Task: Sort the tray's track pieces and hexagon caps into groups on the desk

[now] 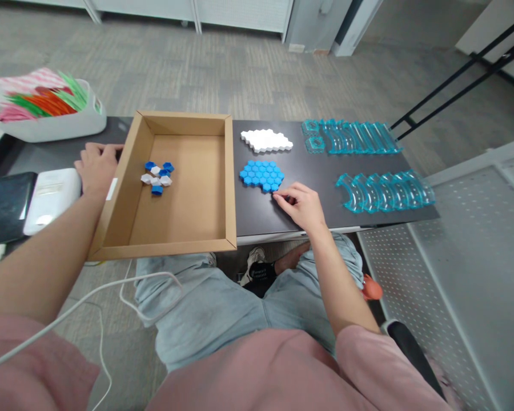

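Note:
My left hand (95,165) rests on the dark table against the left wall of a cardboard box (230,188). Its fingers look stretched out, partly hidden by the box wall. Inside the box lie several loose hexagonal pieces, among them a blue one (156,190) and a white one (165,180). To the right of the box, my right hand (300,206) has thumb and index fingertip together at the near edge of a flat cluster of blue hexagonal tiles (261,173). Anything between those fingertips is too small to make out. Beyond it sits a cluster of white hexagonal pieces (266,140).
Two rows of clear teal curved plastic pieces, a far row (360,137) and a near row (385,191), lie at right. A white bin (68,125) holds colourful sticks. A black device (6,205) and white box (51,200) lie left; a white cable (111,284) crosses in front.

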{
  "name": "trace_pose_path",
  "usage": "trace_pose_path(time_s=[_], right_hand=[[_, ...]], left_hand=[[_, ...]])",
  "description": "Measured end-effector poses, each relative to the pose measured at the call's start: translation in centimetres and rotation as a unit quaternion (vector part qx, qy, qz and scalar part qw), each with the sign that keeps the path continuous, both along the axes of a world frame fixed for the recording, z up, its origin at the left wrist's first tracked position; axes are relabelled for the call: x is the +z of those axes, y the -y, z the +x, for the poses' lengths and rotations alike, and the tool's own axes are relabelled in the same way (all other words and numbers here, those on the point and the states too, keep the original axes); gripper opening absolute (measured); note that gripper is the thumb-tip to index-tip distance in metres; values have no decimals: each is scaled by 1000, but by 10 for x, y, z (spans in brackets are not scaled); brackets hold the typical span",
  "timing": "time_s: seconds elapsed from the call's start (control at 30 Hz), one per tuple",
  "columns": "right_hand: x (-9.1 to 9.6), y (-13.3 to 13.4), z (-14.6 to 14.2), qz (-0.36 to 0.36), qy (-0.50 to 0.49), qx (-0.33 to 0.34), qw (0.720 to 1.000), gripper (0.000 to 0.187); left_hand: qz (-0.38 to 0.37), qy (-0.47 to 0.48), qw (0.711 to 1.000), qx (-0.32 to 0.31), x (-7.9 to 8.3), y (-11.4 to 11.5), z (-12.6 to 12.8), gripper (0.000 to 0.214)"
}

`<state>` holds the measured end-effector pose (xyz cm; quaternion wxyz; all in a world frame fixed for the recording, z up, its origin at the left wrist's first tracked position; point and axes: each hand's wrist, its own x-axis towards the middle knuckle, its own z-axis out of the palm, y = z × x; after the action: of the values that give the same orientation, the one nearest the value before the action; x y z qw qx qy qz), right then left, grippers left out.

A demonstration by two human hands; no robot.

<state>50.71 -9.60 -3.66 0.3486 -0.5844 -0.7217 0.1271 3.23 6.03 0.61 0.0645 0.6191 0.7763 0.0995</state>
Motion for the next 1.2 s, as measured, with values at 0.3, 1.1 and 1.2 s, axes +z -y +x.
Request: trace_pose_path(time_s=[0.3, 1.1, 1.2], right_hand=[[2, 1, -2, 8, 9, 4, 1000, 22], [-4, -10, 2, -4, -20, -57, 998, 9], [-4, -10, 2, -6, -20, -55, 998, 9]], left_hand=[[0, -1, 1000, -4, -5, -3, -6, 65], [10, 0, 1000, -5, -9, -6, -9, 61], [11, 2, 1000, -3, -8, -6, -8, 60]])
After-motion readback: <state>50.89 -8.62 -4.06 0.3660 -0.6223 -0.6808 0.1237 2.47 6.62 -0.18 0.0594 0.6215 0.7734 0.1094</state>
